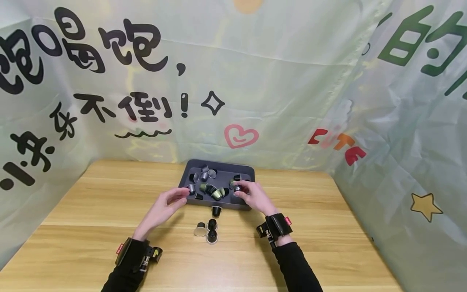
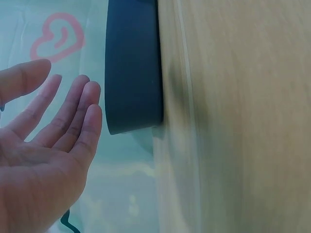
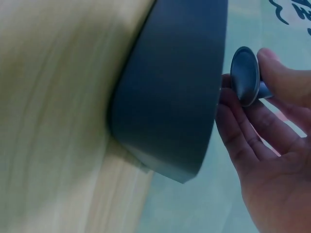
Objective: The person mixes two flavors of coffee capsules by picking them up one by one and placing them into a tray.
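My right hand (image 1: pixel 251 195) pinches a silver coffee capsule (image 3: pixel 244 76) between thumb and fingers at the right end of a dark grey tray (image 1: pixel 233 203). The capsule's round foil lid faces the camera in the right wrist view. Beside the tray's left edge, my left hand (image 1: pixel 168 207) is held with its fingers relaxed and loosely spread. The left wrist view shows nothing in the left hand (image 2: pixel 53 141). A silver capsule (image 1: pixel 191 188) inside the tray lies right by its fingertips in the head view. Green, black and silver capsules lie jumbled in the tray, among them a green one (image 1: pixel 217 195).
In front of the tray, several capsules stand on the wooden table (image 1: pixel 240 259): a black one (image 1: pixel 216 211) by the tray wall, two more black ones (image 1: pixel 212 236) one before the other, and a dark one (image 1: pixel 200 229) beside them. A printed cloth (image 1: pixel 284 101) hangs behind.
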Demonstrator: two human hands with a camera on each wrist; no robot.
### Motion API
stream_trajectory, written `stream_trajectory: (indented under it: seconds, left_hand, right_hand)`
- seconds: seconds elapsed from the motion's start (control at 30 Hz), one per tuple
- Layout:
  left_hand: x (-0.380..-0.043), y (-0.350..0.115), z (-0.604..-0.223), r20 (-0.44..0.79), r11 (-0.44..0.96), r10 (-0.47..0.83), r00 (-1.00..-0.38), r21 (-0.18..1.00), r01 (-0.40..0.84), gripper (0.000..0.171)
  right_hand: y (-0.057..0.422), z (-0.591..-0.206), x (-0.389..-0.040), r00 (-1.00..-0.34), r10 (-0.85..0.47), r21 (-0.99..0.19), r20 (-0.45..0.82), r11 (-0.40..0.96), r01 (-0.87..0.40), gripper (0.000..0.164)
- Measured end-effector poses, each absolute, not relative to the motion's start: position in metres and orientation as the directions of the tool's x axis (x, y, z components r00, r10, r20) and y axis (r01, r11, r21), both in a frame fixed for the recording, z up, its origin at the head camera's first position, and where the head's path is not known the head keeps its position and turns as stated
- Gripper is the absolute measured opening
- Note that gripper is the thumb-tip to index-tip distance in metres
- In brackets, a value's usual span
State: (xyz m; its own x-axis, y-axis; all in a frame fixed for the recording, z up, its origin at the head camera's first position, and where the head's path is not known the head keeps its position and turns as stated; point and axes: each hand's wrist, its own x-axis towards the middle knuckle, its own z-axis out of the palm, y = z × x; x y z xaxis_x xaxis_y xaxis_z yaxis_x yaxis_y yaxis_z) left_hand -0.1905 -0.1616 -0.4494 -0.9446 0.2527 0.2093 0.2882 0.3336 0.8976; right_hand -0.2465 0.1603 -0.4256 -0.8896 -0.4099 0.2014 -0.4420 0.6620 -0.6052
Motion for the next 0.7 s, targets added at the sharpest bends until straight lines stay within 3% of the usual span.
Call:
stream_trajectory:
  seconds: [0.4,0.7]
  left_hand:
    - [-0.188,-0.161,-0.446,0.161,0.333,0.333,-0.929,0.902,0.275,0.041]
    - [-0.186,-0.16,-0.443,0.156,0.363,0.34,-0.928,0.888,0.282,0.04]
  right_hand:
    - [0.155,-0.435,-0.244,-0.874,-0.407,-0.54,0.266,0.688,-0.485,0.034]
    - [0.156,-0.436,-0.233,-0.894,-0.29,-0.572,0.341,0.69,-0.442,0.037]
